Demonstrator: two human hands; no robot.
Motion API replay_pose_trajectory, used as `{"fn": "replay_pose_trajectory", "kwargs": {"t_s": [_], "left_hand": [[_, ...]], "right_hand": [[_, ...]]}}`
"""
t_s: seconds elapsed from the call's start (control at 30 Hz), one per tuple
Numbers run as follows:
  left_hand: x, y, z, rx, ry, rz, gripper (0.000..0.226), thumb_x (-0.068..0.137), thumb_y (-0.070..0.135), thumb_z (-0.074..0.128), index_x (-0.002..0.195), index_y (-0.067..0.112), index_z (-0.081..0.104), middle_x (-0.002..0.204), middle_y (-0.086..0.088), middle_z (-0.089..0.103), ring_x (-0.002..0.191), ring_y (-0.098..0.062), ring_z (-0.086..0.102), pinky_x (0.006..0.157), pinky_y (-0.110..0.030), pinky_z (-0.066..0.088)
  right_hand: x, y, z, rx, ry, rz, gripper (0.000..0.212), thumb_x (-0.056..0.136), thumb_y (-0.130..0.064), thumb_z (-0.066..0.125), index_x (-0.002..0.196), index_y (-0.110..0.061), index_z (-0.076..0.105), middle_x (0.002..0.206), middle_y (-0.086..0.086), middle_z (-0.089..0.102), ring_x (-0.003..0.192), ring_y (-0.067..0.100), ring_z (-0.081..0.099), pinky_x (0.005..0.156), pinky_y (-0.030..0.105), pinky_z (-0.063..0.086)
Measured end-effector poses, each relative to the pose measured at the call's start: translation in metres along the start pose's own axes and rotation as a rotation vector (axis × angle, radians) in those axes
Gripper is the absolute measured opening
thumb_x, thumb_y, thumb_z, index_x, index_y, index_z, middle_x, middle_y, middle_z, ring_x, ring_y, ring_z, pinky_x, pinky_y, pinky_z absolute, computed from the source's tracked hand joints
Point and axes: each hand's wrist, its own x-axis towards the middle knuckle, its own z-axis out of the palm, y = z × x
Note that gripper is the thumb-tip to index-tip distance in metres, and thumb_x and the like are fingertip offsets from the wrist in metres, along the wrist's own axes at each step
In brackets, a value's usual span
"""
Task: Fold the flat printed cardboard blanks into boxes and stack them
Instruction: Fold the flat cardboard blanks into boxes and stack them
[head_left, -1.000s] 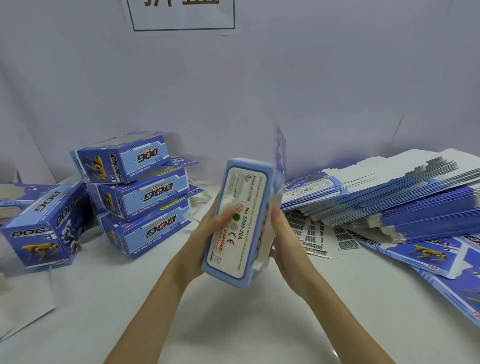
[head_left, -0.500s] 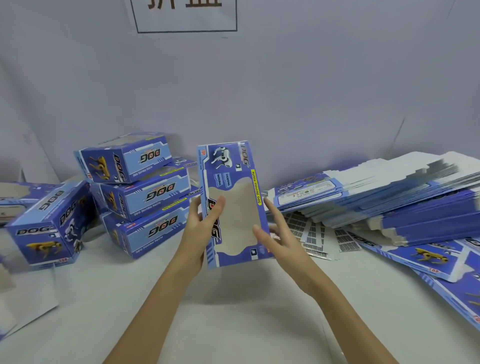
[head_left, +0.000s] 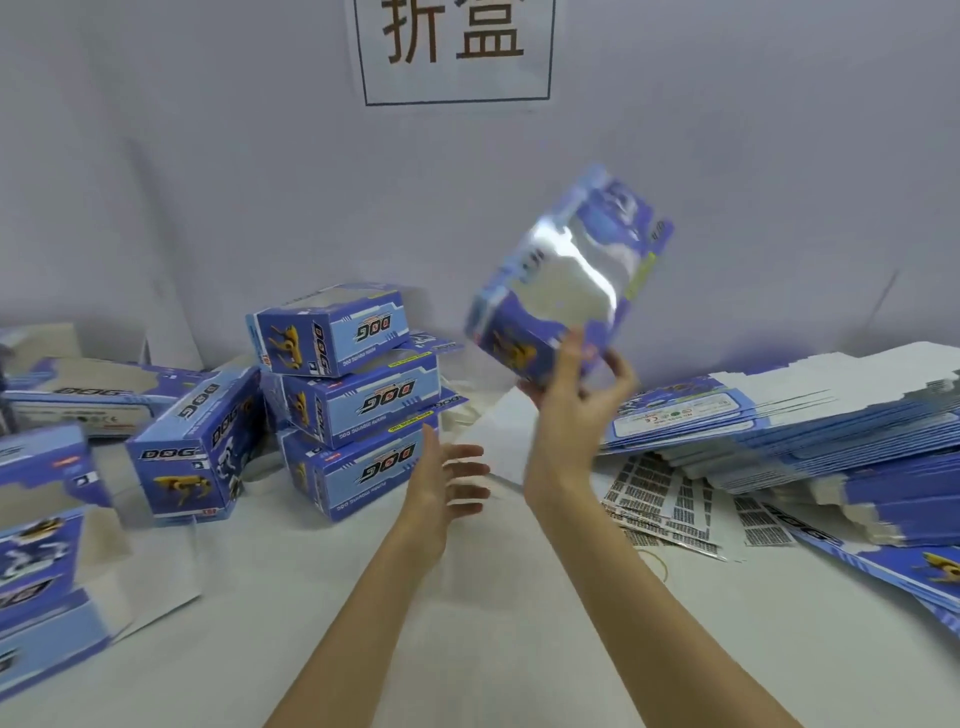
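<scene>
A folded blue box (head_left: 563, 283) with a clear window is raised in the air, tilted, above the table's middle. My right hand (head_left: 576, 400) grips its lower end from below, fingers curled round the edge. My left hand (head_left: 447, 480) hangs lower and to the left, fingers spread and blurred, holding nothing. A stack of three folded "DOG" boxes (head_left: 358, 395) stands at the back left of my hands. A thick pile of flat blanks (head_left: 810, 431) lies on the right.
More folded boxes stand and lie at the left (head_left: 195, 452) and along the left edge (head_left: 36, 545). Barcode sticker sheets (head_left: 670, 493) lie beside the blanks. A rubber band (head_left: 657, 564) lies near my right forearm. A grey backdrop with a printed sign (head_left: 457, 49) rises behind.
The box went from both hands in front of me to my right hand alone, lifted up and rightward. My left hand let go and dropped away.
</scene>
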Motion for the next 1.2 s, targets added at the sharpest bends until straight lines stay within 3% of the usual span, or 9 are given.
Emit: {"fn": "replay_pose_trajectory", "kwargs": {"t_s": [0.17, 0.23, 0.3, 0.4, 0.5, 0.6, 0.8, 1.0, 1.2], "left_hand": [[0.007, -0.004, -0.004, 0.032, -0.029, 0.043, 0.078, 0.103, 0.072, 0.023, 0.099, 0.014, 0.076, 0.092, -0.009, 0.077, 0.069, -0.024, 0.071, 0.065, -0.034, 0.056], [0.009, -0.005, -0.008, 0.031, -0.025, 0.062, 0.076, 0.103, 0.070, 0.025, 0.100, 0.014, 0.076, 0.092, -0.008, 0.078, 0.069, -0.022, 0.071, 0.067, -0.034, 0.056], [0.009, -0.005, -0.010, 0.039, -0.016, 0.070, 0.073, 0.105, 0.067, 0.027, 0.102, 0.013, 0.076, 0.092, -0.007, 0.078, 0.071, -0.021, 0.072, 0.068, -0.034, 0.057], [0.008, -0.003, -0.008, 0.048, 0.013, 0.031, 0.071, 0.108, 0.061, 0.026, 0.098, 0.011, 0.076, 0.085, -0.006, 0.077, 0.066, -0.022, 0.069, 0.066, -0.033, 0.055], [0.006, 0.001, -0.004, 0.056, 0.014, 0.019, 0.070, 0.110, 0.057, 0.027, 0.097, 0.010, 0.076, 0.084, -0.007, 0.076, 0.066, -0.022, 0.067, 0.066, -0.033, 0.054], [0.005, 0.001, -0.002, 0.073, 0.009, 0.022, 0.069, 0.110, 0.056, 0.028, 0.097, 0.008, 0.077, 0.082, -0.007, 0.077, 0.065, -0.021, 0.067, 0.064, -0.033, 0.056], [0.002, 0.002, 0.001, 0.129, -0.011, 0.011, 0.068, 0.111, 0.053, 0.028, 0.097, 0.009, 0.077, 0.079, -0.005, 0.077, 0.062, -0.020, 0.069, 0.062, -0.032, 0.056], [0.001, 0.001, 0.002, 0.161, -0.006, 0.005, 0.066, 0.112, 0.051, 0.029, 0.097, 0.008, 0.078, 0.081, -0.006, 0.078, 0.066, -0.023, 0.069, 0.065, -0.034, 0.057], [-0.001, 0.000, 0.003, 0.174, 0.002, 0.006, 0.065, 0.112, 0.049, 0.030, 0.098, 0.007, 0.078, 0.084, -0.008, 0.078, 0.070, -0.025, 0.069, 0.066, -0.034, 0.057]], "right_hand": [[0.015, -0.006, 0.059, -0.701, -0.773, 0.058, 0.057, 0.103, -0.038, 0.067, 0.154, -0.029, 0.045, 0.141, 0.003, 0.059, 0.125, 0.022, 0.062, 0.091, 0.030, 0.058], [0.016, -0.002, 0.051, -0.786, -0.781, 0.063, 0.042, 0.105, -0.036, 0.064, 0.144, -0.024, 0.057, 0.136, 0.003, 0.065, 0.117, 0.020, 0.065, 0.083, 0.026, 0.059], [0.020, 0.009, 0.025, -0.951, -0.720, -0.026, 0.032, 0.106, -0.030, 0.062, 0.136, -0.020, 0.063, 0.135, 0.003, 0.066, 0.118, 0.020, 0.064, 0.096, 0.036, 0.056], [0.038, 0.030, -0.031, -1.437, -0.698, -0.179, 0.058, 0.100, -0.008, 0.059, 0.154, -0.017, 0.043, 0.152, 0.013, 0.047, 0.135, 0.032, 0.050, 0.111, 0.043, 0.044], [0.059, 0.040, -0.091, -2.059, -0.630, -0.248, 0.088, 0.097, -0.013, 0.064, 0.166, -0.013, 0.011, 0.170, 0.025, 0.015, 0.158, 0.043, 0.015, 0.128, 0.056, 0.016], [0.078, 0.036, -0.137, -2.405, -0.590, -0.279, 0.080, 0.103, -0.016, 0.057, 0.166, -0.007, 0.009, 0.172, 0.027, 0.009, 0.161, 0.041, 0.005, 0.127, 0.068, -0.001], [0.092, 0.029, -0.156, -2.499, -0.693, -0.513, 0.038, 0.096, -0.003, 0.063, 0.131, -0.010, 0.053, 0.133, 0.013, 0.060, 0.126, 0.033, 0.055, 0.118, 0.057, 0.034], [0.099, 0.019, -0.154, -2.420, -0.797, -0.688, 0.028, 0.098, 0.003, 0.051, 0.116, -0.015, 0.063, 0.107, 0.003, 0.070, 0.100, 0.026, 0.067, 0.094, 0.036, 0.040], [0.094, 0.023, -0.147, -2.461, -0.838, -0.696, 0.027, 0.096, 0.007, 0.054, 0.118, -0.007, 0.060, 0.116, 0.011, 0.069, 0.108, 0.032, 0.064, 0.103, 0.041, 0.041]]}}
